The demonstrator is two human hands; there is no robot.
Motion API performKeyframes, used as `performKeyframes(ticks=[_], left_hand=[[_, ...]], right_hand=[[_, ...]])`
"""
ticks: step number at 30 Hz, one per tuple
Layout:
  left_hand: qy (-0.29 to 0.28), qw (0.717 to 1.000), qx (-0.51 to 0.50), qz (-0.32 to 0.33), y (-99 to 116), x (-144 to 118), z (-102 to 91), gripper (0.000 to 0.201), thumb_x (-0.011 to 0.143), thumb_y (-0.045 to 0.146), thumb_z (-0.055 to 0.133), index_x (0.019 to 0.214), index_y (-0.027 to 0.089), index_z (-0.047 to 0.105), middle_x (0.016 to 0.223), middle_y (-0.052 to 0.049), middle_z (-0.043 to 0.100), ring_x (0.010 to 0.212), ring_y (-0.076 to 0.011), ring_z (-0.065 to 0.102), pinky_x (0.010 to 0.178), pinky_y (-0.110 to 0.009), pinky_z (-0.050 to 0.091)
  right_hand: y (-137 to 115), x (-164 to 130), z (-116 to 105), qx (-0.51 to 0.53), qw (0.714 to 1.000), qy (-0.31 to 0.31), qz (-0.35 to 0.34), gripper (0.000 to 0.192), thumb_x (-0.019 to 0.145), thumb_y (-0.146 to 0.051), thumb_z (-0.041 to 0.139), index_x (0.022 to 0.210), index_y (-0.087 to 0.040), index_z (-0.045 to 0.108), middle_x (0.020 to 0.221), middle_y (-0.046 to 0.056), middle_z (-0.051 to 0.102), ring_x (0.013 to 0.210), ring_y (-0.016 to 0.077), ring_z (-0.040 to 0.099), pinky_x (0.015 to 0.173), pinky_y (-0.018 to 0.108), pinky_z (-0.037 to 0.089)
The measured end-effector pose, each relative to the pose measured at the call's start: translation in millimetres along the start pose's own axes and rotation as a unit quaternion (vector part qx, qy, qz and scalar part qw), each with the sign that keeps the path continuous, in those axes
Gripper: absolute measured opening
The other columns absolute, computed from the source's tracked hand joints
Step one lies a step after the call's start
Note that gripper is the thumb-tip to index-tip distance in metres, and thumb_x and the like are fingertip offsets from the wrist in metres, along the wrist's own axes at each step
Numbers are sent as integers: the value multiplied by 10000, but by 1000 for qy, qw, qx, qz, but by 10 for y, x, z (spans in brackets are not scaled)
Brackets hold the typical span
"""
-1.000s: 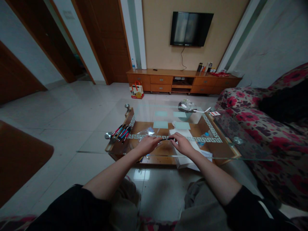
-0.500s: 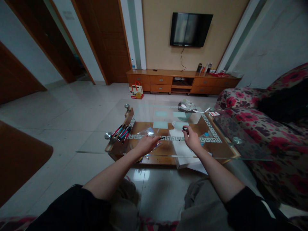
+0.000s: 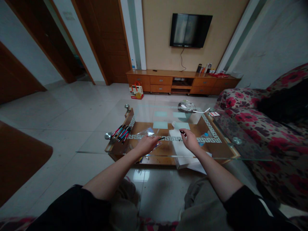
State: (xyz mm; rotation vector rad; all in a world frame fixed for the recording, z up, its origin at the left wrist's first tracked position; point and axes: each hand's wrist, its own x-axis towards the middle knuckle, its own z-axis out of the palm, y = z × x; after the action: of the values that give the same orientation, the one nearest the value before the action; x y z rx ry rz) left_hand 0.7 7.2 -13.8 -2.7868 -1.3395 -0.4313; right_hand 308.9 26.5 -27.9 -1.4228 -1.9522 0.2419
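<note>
Head view, seated at a low glass-topped bench (image 3: 216,154). My left hand (image 3: 146,144) is curled shut around a slim dark pen (image 3: 161,139), whose tip projects rightward past the fingers, just above the glass near the bench's front edge. My right hand (image 3: 191,141) is pinched closed on a small dark piece (image 3: 183,132), apparently the pen's cap, though it is too small to tell for sure; it hovers over a white sheet of paper (image 3: 179,146) lying on the bench. The two hands are apart, the pen tip pointing toward the right one. I judge the pen light, rigid and smooth-barrelled, hence apt to roll or slip; it is best gripped mid-barrel with thumb against two fingers, leaving the end free. The small piece weighs almost nothing and is easily dropped, so a fingertip pinch across its sides suits it. A crumpled clear plastic bag (image 3: 145,131) lies just beyond the left hand, soft and slippery. A bundle of red, blue and black pens (image 3: 122,132) rests at the bench's left end, well apart from both hands.
</note>
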Motion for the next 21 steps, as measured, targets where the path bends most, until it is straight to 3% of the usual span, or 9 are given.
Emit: performKeyframes(ticks=[8,15,21], left_hand=[[5,1000,-9,1,27,7,-2,315,1005,391,439,1237,257,605,946,-78,739,883,-211,691,861,-355,505],[1,1000,-16,-3,64,8,-22,315,997,401,456,1238,260,604,983,-75,741,880,-200,691,841,-328,505],[-9,999,-39,-10,78,6,-48,315,993,386,469,1239,255,617,1009,-91,740,881,-215,695,833,-333,503]], right_hand=[[55,-14,142,-6,999,-45,-9,131,866,-200,587,995,-197,609,947,50,673,882,200,611,823,332,464],[56,-42,202,-16,996,-83,-19,276,876,-155,594,1146,-209,621,939,51,697,933,205,604,871,341,451],[36,-38,251,-44,994,-93,-28,290,865,-151,610,1146,-220,636,951,52,702,975,221,585,876,353,437]])
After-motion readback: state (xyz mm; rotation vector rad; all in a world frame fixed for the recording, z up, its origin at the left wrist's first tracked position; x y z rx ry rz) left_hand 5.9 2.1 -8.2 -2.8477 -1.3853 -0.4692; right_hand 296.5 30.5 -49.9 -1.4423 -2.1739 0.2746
